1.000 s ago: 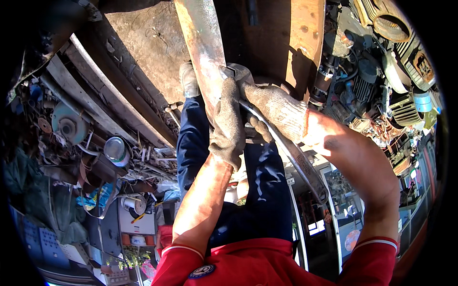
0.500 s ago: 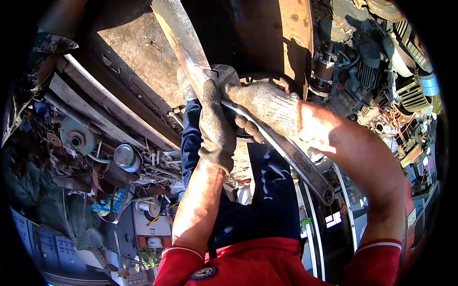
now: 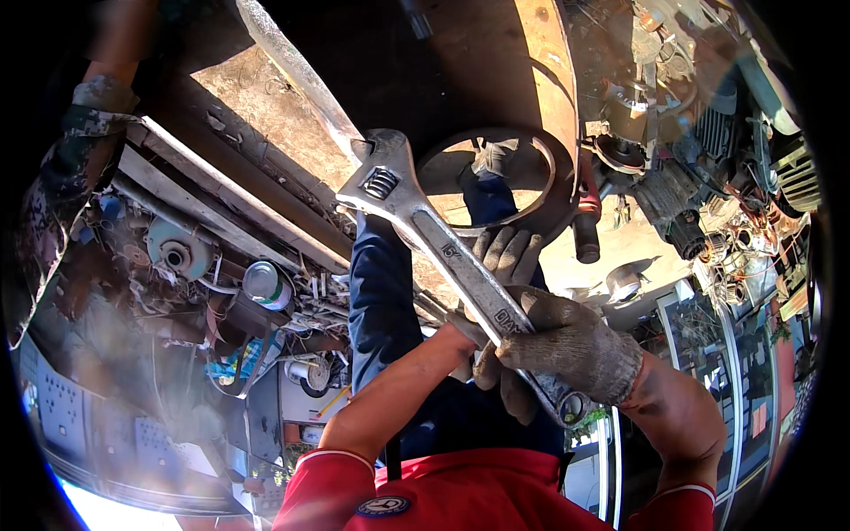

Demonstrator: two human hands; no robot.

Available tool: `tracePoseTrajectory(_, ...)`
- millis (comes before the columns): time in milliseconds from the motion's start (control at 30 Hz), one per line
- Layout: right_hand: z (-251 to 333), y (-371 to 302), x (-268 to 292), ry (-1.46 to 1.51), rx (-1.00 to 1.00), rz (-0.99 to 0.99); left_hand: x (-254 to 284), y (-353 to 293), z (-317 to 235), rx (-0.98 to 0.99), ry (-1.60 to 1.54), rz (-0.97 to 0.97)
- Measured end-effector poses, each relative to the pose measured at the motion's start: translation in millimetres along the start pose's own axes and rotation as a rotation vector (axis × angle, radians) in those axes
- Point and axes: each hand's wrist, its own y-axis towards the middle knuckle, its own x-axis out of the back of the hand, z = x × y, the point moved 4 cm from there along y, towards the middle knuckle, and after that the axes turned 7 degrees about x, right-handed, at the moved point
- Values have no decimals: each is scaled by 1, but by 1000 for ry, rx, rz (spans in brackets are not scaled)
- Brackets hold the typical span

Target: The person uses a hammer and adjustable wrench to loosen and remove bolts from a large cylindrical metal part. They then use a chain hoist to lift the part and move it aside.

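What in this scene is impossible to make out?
All in the head view:
Left hand: palm hidden by the wrench and right hand, so its grip is unclear.
Wrench: part of its handle is covered by the right hand.
Metal bar: its far end is cut off by the top edge.
Other person's sleeve: the arm beyond blurs into darkness; no hand shows.
Scrap at right: many pieces too small and tangled to name.

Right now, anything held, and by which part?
Yes, the adjustable wrench: the right hand grips its handle near the holed end. The left hand is partly hidden behind the handle; can't tell whether it grips.
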Motion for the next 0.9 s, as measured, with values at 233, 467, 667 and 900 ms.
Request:
tracePoseTrajectory(233,-13,-28,1,352,-2,126,-59,38,0,28,378,25)
tracePoseTrajectory(467,-17,-34,-11,328,-20,31,-65,42,-4,-83,486,-1)
tracePoseTrajectory(667,-27,-35,-14,423,-29,32,-66,42,-4,-110,466,7)
tracePoseTrajectory(900,-31,-31,-12,375,28,28,-68,40,-1,-111,517,-17)
